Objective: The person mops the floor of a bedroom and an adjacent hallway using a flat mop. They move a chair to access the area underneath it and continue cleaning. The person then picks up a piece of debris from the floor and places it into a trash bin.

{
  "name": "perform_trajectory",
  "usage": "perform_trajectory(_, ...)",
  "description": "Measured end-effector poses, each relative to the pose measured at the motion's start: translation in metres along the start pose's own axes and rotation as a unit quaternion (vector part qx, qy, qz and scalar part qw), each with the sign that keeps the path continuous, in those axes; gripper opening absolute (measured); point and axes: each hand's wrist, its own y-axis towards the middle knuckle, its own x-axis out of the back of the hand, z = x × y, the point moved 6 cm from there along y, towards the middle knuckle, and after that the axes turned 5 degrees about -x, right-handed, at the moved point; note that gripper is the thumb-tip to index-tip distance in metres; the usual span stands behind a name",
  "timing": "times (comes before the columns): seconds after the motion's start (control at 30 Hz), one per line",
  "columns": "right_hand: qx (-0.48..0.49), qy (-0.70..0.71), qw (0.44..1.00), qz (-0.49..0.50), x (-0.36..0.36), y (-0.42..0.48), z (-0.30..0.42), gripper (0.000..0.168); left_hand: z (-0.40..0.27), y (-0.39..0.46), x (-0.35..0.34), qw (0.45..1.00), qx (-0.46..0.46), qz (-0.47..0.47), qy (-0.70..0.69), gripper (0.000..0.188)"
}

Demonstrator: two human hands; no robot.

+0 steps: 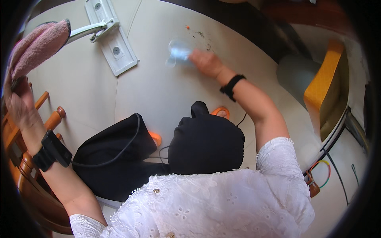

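At the left, my left hand (23, 104) grips a folded pink terry mop pad (44, 44) with a dark edge. A white flat-mop head (122, 58) lies bare on the pale tiled floor (143, 95). Its hinged handle (84, 31) runs left and passes behind the pad; whether my left hand also grips it is hidden. My right hand (208, 62) holds a blurred pale blue and clear piece (180, 55), perhaps thin plastic, low over the floor. Dark crumbs of debris (207, 40) and a small orange bit (187, 27) lie just beyond that hand.
Turned wooden chair parts (55, 117) stand at the left. A yellow open-topped container (324, 86) is at the right, near dark cables (336, 166). Orange sandals (221, 112) show by my black-trousered knees (205, 142). A cable (128, 148) runs from my left wrist device (56, 148).
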Motion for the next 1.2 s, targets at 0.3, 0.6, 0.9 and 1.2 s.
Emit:
perform_trajectory(0.3, 0.053, 0.137, 0.986, 0.078, -0.063, -0.026, 0.086, 0.003, -0.008, 0.0, 0.013, 0.999, -0.013, -0.039, 0.014, 0.033)
perform_trajectory(0.6, 0.012, -0.042, 0.998, 0.055, -0.058, 0.079, 0.056, 0.007, -0.004, 0.01, -0.018, 0.999, -0.02, -0.022, -0.03, 0.037)
perform_trajectory(0.9, -0.137, -0.061, 0.989, 0.0, -0.037, 0.104, 0.009, 0.01, -0.02, -0.005, 0.012, 0.995, -0.014, -0.014, -0.093, 0.031)
perform_trajectory(1.2, -0.427, 0.19, 0.879, -0.093, 0.025, 0.083, -0.012, 0.014, -0.011, -0.016, 0.004, 0.992, -0.014, -0.074, -0.101, 0.027)
